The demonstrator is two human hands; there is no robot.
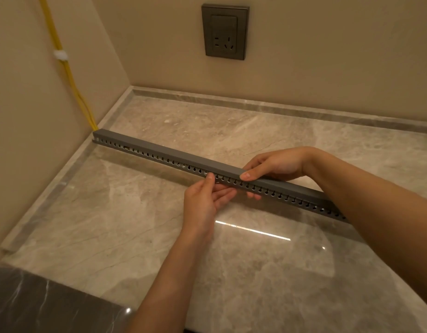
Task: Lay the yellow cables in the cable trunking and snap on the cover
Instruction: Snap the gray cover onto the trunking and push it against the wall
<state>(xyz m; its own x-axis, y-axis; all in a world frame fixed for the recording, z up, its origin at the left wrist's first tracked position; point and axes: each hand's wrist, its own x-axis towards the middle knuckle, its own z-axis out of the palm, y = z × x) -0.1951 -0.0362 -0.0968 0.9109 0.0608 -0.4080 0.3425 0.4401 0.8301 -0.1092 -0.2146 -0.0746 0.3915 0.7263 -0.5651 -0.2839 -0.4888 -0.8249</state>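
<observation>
A long grey slotted cable trunking (145, 153) lies diagonally across the marble floor, from the left wall toward the right. A grey cover (179, 155) sits on top of it along its visible length. Yellow cables (74, 90) run down the left wall through a white clip (60, 55) and enter the trunking's left end. My right hand (272, 164) grips the cover from the far side, thumb on its near edge. My left hand (207, 200) is at the slotted near side, thumb tip against the slots, fingers curled under.
A dark grey wall socket (224, 32) sits on the back wall. A marble skirting (231, 99) runs along both walls. A dark stone slab (39, 301) fills the bottom left corner. The marble floor (135, 224) shows a bright light reflection near my left forearm.
</observation>
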